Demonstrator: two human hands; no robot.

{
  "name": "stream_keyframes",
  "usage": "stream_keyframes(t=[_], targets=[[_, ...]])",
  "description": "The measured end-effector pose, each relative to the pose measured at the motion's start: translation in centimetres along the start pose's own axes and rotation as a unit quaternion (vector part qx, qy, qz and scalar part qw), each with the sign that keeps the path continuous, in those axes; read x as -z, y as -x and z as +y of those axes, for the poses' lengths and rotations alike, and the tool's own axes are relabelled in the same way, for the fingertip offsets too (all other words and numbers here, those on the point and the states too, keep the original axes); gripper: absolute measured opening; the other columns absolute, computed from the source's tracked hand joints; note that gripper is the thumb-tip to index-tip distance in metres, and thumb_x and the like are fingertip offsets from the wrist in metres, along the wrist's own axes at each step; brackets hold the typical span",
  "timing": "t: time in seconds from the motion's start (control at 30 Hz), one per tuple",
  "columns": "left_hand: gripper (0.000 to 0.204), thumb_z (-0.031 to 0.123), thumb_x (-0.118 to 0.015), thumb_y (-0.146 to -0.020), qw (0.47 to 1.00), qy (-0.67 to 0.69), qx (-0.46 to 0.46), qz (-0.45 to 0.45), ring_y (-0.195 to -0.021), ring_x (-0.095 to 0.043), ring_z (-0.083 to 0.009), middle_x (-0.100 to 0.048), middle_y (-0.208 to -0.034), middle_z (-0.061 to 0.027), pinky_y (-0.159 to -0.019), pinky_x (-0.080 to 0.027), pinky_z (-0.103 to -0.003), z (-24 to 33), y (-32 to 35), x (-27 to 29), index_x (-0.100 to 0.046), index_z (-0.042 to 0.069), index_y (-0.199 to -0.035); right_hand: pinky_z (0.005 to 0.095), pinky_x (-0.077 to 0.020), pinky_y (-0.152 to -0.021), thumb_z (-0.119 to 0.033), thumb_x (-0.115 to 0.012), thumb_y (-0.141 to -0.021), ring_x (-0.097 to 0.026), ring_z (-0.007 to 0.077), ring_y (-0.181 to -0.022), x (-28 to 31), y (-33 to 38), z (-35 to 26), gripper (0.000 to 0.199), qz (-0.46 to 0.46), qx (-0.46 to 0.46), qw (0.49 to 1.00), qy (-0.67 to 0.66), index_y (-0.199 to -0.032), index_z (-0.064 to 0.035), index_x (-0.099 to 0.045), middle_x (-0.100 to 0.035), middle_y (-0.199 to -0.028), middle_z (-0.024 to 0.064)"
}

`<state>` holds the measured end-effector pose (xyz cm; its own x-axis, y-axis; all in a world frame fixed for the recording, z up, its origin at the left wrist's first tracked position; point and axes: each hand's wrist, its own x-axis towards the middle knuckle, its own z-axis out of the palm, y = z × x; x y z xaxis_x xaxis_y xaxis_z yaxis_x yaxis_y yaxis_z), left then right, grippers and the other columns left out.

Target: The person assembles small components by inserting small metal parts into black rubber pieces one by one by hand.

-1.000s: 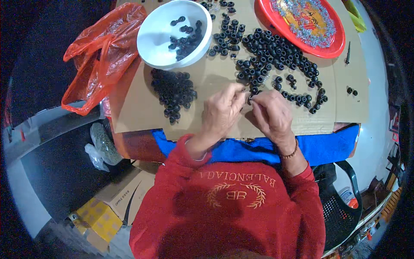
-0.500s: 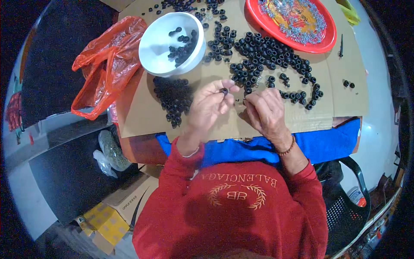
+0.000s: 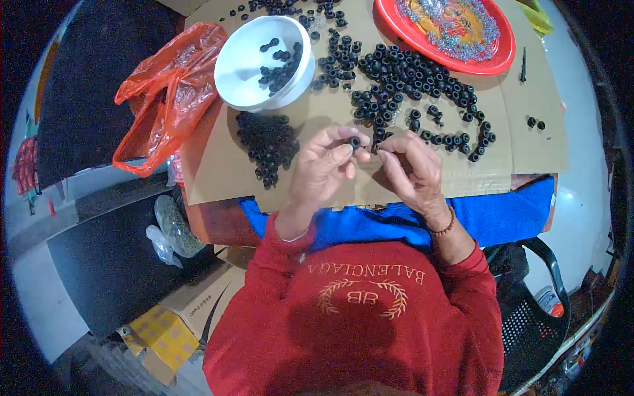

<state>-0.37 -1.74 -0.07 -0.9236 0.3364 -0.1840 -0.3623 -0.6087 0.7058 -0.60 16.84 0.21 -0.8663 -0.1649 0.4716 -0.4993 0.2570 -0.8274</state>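
My left hand [image 3: 321, 170] is pinched around a small black ring-shaped part [image 3: 354, 142], its hole turned upward. Close by on the right, the thumb and forefinger of my right hand [image 3: 417, 173] are pressed together at a tiny dark piece, too small to name. The fingertips of both hands are a short gap apart over the cardboard [image 3: 485, 178]. Beyond them spreads a large pile of black ring-shaped parts [image 3: 409, 76]. A denser heap of black parts [image 3: 266, 142] lies left of my left hand.
A white bowl [image 3: 231, 69] with some black parts stands at the back left, beside a red plastic bag [image 3: 168, 99]. At the back right sits a red tray [image 3: 505, 56] of small clear pieces. A blue cloth [image 3: 502, 204] hangs along the near edge.
My right hand has lifted slightly, its fingertips nearer the left hand's. The black part in my left hand has shifted and its hole now shows more plainly.
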Motion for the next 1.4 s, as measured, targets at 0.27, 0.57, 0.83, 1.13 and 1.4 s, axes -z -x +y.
stream_keyframes(t=[0.27,0.57,0.83,1.13,1.4], targets=[[0.026,0.002,-0.052,-0.088,0.997,0.055,0.048,-0.013,-0.089,-0.063,-0.0169,-0.059,-0.107,-0.0151,-0.06,-0.05,-0.021,-0.2,-0.16,0.2,-0.053,0.0,-0.114,0.0282,-0.0421,-0.056,0.003,-0.059,-0.076,-0.054,0.0194,-0.063,0.0,-0.13,-0.26,0.006,0.001,0.009,0.999,-0.041,-0.081,0.0013,-0.056,-0.058,-0.075,0.0095],[0.022,0.001,-0.061,-0.083,0.996,0.082,0.025,-0.032,-0.081,-0.064,-0.0158,-0.062,-0.1,-0.0134,-0.057,-0.05,-0.02,-0.83,-0.47,0.61,-0.058,0.002,-0.104,0.0279,-0.042,-0.056,0.005,-0.058,-0.076,-0.054,0.0184,-0.065,0.16,-0.09,-0.54,0.006,-0.014,-0.028,0.998,-0.051,-0.08,0.0015,-0.055,-0.058,-0.077,0.0094],[0.019,0.003,-0.061,-0.084,0.996,0.076,0.037,-0.02,-0.083,-0.064,-0.017,-0.063,-0.099,-0.0143,-0.057,-0.051,-0.021,-1.03,-0.68,0.57,-0.059,0.003,-0.103,0.0281,-0.0425,-0.056,0.008,-0.059,-0.075,-0.054,0.019,-0.065,0.06,-0.12,-0.44,0.01,-0.013,-0.025,0.997,-0.071,-0.081,0.0014,-0.055,-0.059,-0.076,0.0099],[0.016,0.0,-0.061,-0.082,0.999,-0.007,0.02,0.025,-0.077,-0.065,-0.0169,-0.064,-0.089,-0.0112,-0.057,-0.052,-0.023,-0.82,-0.41,-0.07,-0.059,0.002,-0.097,0.0288,-0.0428,-0.055,0.007,-0.062,-0.074,-0.055,0.0201,-0.063,-0.28,-0.17,-0.21,0.011,-0.016,-0.007,1.0,-0.025,-0.081,0.0008,-0.056,-0.06,-0.074,0.0103],[0.015,-0.002,-0.062,-0.081,0.999,-0.025,0.01,0.024,-0.073,-0.065,-0.0171,-0.064,-0.088,-0.011,-0.054,-0.052,-0.024,-0.78,-0.5,-0.14,-0.058,0.0,-0.096,0.0287,-0.042,-0.054,0.007,-0.062,-0.074,-0.055,0.0205,-0.061,-0.22,-0.29,-0.03,0.01,-0.026,0.028,0.999,-0.025,-0.08,0.0013,-0.055,-0.059,-0.073,0.0108]])
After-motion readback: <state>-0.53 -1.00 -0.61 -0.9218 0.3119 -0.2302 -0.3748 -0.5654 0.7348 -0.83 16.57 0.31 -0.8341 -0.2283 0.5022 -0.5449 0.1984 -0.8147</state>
